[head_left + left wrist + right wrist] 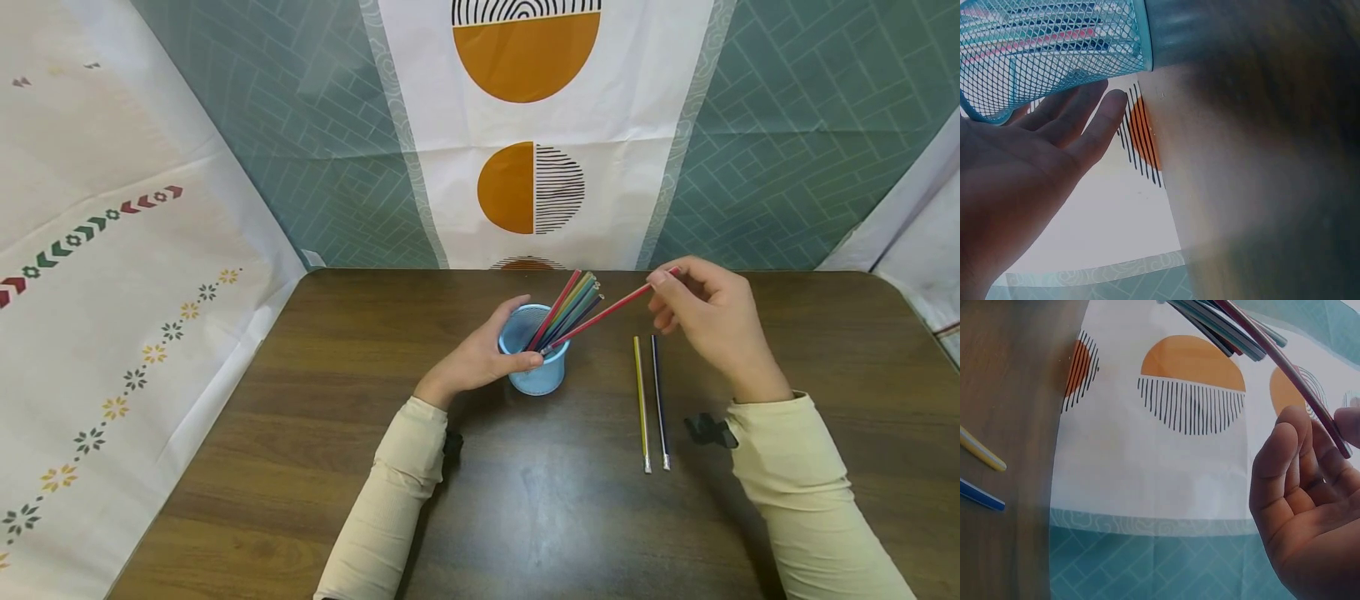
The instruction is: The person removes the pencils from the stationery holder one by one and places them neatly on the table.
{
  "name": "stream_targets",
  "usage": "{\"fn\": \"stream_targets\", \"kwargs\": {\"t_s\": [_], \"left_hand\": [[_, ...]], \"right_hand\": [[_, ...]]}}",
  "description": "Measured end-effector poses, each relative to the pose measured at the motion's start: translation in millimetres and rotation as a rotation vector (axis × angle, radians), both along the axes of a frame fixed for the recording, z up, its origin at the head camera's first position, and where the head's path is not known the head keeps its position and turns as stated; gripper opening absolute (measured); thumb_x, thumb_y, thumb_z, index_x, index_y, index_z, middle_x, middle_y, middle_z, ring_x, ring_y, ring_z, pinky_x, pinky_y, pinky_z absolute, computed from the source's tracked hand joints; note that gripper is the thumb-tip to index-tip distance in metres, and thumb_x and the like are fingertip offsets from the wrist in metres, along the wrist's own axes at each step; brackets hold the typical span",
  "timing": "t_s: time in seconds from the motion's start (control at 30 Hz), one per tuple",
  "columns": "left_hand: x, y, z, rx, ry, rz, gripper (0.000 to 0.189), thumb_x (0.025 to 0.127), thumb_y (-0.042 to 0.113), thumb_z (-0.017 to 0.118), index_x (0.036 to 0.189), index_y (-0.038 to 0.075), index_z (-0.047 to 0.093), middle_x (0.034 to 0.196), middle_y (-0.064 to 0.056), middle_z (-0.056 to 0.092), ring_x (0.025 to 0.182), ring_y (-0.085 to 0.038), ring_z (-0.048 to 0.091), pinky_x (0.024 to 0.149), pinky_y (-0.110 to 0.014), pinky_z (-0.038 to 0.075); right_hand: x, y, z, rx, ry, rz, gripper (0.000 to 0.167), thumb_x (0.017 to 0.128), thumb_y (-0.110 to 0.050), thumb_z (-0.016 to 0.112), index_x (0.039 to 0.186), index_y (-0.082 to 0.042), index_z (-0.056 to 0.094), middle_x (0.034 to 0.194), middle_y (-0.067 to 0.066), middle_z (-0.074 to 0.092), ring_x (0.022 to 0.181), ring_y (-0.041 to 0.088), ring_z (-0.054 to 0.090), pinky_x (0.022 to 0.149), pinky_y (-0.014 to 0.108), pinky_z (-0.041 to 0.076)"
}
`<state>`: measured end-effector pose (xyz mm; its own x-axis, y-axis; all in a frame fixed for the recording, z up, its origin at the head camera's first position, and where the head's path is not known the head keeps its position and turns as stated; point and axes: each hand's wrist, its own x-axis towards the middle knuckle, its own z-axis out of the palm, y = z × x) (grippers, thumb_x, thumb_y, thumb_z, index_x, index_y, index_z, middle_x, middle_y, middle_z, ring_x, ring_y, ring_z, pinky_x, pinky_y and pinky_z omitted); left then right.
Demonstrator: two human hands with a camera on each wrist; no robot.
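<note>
My left hand (483, 354) holds a light blue mesh pencil cup (538, 382), its thumb on the near side and its fingers round the far side. In the left wrist view, the fingers lie along the mesh wall (1079, 75). Several coloured pencils (573, 304) lean to the right inside the cup. Above the table on the right, my right hand (708, 317) pinches a red pencil (611, 309) near its upper end between thumb and fingers. That pencil slants down, its eraser end at the cup's rim. Its pinched end also shows in the right wrist view (1316, 403).
Right of the cup, a yellow pencil (641, 400) and a dark blue pencil (660, 400) lie side by side on the brown wooden table (300, 467). Patterned cloth (810, 167) hangs behind the table's far edge, and white printed cloth (150, 275) stands at the left.
</note>
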<state>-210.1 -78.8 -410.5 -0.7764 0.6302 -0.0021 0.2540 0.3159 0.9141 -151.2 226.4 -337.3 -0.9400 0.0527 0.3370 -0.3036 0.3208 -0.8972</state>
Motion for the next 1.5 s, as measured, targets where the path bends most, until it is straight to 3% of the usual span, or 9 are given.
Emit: {"fn": "stream_targets", "kwargs": {"t_s": [0.2,0.57,0.83,1.03,1.17,1.3,1.5], "left_hand": [[-0.4,0.2,0.2,-0.002,0.001,-0.004,0.094,0.086,0.049,0.078,0.158,0.026,0.022,0.144,-0.003,0.045,0.126,-0.024,0.049,0.102,-0.042,0.045],[0.4,-0.3,1.4,-0.01,0.004,0.001,0.093,0.087,0.046,0.079,0.158,0.026,0.023,0.145,-0.003,0.044,0.126,-0.024,0.048,0.102,-0.042,0.045],[0.3,-0.7,0.7,-0.011,0.008,0.0,0.094,0.086,0.05,0.078,0.158,0.025,0.022,0.144,-0.004,0.045,0.125,-0.025,0.049,0.102,-0.043,0.046],[0.0,-0.5,0.6,-0.003,0.011,-0.011,0.096,0.087,0.047,0.078,0.159,0.019,0.02,0.144,-0.008,0.045,0.124,-0.027,0.05,0.102,-0.045,0.046],[0.0,-0.5,1.1,-0.008,0.006,-0.012,0.096,0.087,0.049,0.077,0.159,0.022,0.02,0.144,-0.009,0.045,0.124,-0.028,0.05,0.102,-0.045,0.046],[0.1,-0.4,1.6,-0.008,-0.001,-0.009,0.094,0.089,0.043,0.078,0.159,0.022,0.02,0.144,-0.009,0.045,0.124,-0.028,0.05,0.102,-0.045,0.046],[0.9,0.8,2.1,-0.011,-0.007,-0.004,0.09,0.091,0.032,0.077,0.159,0.023,0.02,0.145,-0.009,0.044,0.124,-0.028,0.05,0.1,-0.045,0.047]], "right_hand": [[0.8,7,3.7,-0.06,0.024,-0.01,0.017,0.099,-0.01,0.065,0.097,0.007,0.066,0.073,0.004,0.067,0.055,0.015,0.063,0.055,0.022,0.054],[2.9,16,9.9,-0.265,0.039,0.026,0.021,0.098,-0.008,0.067,0.095,0.013,0.065,0.071,0.009,0.067,0.053,0.017,0.062,0.054,0.023,0.054],[3.6,22,12.1,-0.307,0.051,0.018,0.019,0.097,-0.006,0.067,0.094,0.012,0.066,0.072,0.01,0.066,0.053,0.018,0.062,0.053,0.023,0.054],[3.8,28,12.7,-0.345,0.079,0.009,0.013,0.097,-0.003,0.066,0.093,0.009,0.068,0.073,0.009,0.067,0.053,0.018,0.062,0.054,0.022,0.054],[3.5,31,12.5,-0.379,0.098,0.001,0.009,0.096,0.0,0.066,0.092,0.007,0.07,0.075,0.01,0.067,0.053,0.017,0.062,0.053,0.022,0.054],[2.6,34,12.3,-0.402,0.107,0.01,0.009,0.095,0.001,0.066,0.091,0.009,0.069,0.077,0.011,0.068,0.054,0.017,0.062,0.053,0.022,0.054],[1.8,38,9.9,-0.324,0.088,0.0,0.01,0.095,0.0,0.068,0.093,0.01,0.068,0.078,0.008,0.069,0.056,0.014,0.063,0.054,0.02,0.053]]}}
